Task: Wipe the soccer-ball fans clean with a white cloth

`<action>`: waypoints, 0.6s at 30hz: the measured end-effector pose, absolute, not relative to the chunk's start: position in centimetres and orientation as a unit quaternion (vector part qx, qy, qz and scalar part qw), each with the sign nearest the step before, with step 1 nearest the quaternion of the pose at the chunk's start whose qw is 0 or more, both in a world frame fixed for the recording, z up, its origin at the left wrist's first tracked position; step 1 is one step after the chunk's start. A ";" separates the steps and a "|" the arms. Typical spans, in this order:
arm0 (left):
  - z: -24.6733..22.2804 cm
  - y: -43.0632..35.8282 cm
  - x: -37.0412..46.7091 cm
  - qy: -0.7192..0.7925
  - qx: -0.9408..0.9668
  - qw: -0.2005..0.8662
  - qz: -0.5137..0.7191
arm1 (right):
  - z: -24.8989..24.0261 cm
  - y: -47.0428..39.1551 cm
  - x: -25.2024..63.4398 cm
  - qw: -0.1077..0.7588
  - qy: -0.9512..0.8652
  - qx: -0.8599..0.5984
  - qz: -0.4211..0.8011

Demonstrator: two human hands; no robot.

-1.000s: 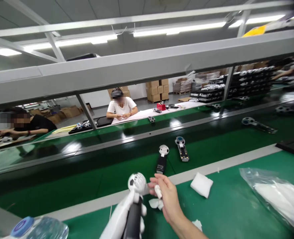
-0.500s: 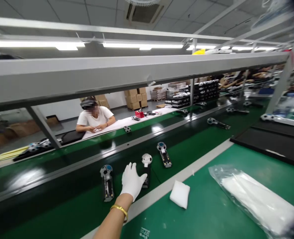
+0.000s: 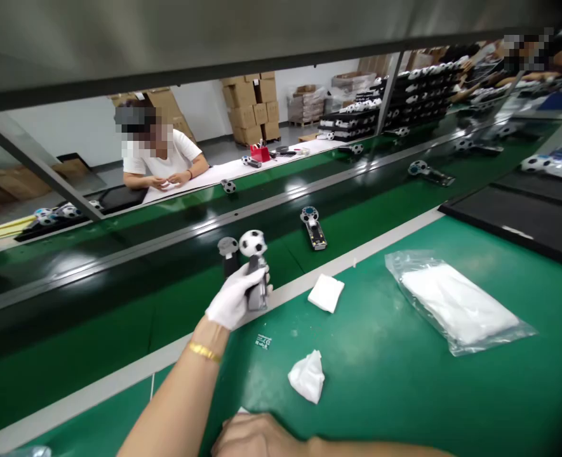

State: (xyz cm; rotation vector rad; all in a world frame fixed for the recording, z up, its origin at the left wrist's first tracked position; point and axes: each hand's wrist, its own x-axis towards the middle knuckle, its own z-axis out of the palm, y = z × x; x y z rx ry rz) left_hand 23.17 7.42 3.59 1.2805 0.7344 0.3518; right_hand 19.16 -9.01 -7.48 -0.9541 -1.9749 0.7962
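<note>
My left hand [image 3: 235,295], in a white glove, is wrapped round the dark handle of a device with a soccer-ball head [image 3: 253,244], held upright over the belt's near edge. Just behind it on the green belt is another ball-headed device [image 3: 228,247]. My right hand [image 3: 254,437], bare, is at the bottom edge with its fingers curled; a bit of white shows by it, and what it holds is hidden. A crumpled white cloth [image 3: 308,377] and a folded white cloth [image 3: 326,292] lie on the green table [image 3: 366,393].
A plastic bag of white cloths [image 3: 456,301] lies right on the table, below a black tray [image 3: 523,216]. More devices, one with an open handle [image 3: 314,228], lie on the conveyor belt [image 3: 176,285]. A person [image 3: 161,152] sits across it. A beam crosses above.
My left hand has closed on a device and lifted it off the belt. My right hand has come into view at the bottom. The view has tilted down, showing the crumpled cloth.
</note>
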 end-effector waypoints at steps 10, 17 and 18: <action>4.0 -1.8 8.7 0.536 0.546 0.615 0.192 | -0.8 -8.9 22.2 0.604 -0.235 -0.429 0.629; 3.5 -6.1 8.3 0.543 0.617 0.534 0.200 | 4.5 -6.3 22.6 0.694 -0.422 -0.489 0.319; 3.5 -6.3 8.4 0.525 0.622 0.542 0.209 | 4.6 -6.2 21.8 0.660 -0.523 -0.486 0.234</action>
